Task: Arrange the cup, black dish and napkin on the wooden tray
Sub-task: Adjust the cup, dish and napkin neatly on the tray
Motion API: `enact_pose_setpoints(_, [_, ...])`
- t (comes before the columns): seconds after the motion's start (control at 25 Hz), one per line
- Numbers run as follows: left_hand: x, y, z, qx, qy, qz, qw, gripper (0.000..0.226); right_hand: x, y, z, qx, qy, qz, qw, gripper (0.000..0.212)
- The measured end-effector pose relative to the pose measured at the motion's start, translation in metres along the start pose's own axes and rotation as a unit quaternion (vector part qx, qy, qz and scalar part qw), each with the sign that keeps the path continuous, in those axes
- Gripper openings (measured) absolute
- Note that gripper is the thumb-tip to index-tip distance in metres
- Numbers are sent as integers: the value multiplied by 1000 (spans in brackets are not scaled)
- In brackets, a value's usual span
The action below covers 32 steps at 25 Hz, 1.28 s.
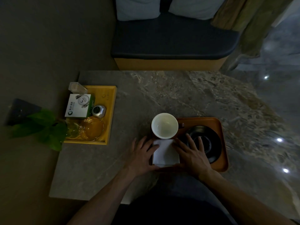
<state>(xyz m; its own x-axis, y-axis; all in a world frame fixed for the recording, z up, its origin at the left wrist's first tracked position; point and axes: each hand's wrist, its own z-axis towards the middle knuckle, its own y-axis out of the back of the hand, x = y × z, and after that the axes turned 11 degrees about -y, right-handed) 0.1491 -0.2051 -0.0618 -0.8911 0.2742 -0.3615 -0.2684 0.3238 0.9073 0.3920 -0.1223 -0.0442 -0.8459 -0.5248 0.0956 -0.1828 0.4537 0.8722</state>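
A brown wooden tray [222, 132] lies on the marble table in front of me. An empty white cup [164, 125] stands upright at the tray's far left corner. The round black dish [212, 142] rests on the tray's right half. A folded white napkin [165, 152] lies at the tray's near left, just below the cup. My left hand [141, 155] lies flat against the napkin's left edge, fingers spread. My right hand [191, 153] lies flat on the napkin's right edge, its fingers reaching over the dish's left rim.
A yellow tray [112, 111] at the table's left holds a white-green box [79, 106], a glass ashtray [93, 128], a small silver object and a clear holder. A green leafy plant [43, 127] overhangs its near left. A dark cushioned bench [173, 41] stands beyond the table.
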Motion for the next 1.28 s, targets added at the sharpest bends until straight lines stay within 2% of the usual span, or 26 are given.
enact_pose_setpoints(0.48, [0, 6, 0, 25, 15, 19, 999, 87, 0, -1, 3, 3, 0, -3, 1000, 87])
enact_pose_setpoints(0.8, [-3, 2, -1, 5, 17, 8, 1000, 87, 0, 0, 3, 10, -5, -11, 1000, 87])
enact_pose_setpoints(1.28, [-5, -2, -1, 61, 53, 22, 996, 88, 8, -4, -3, 8, -42, -5, 999, 81])
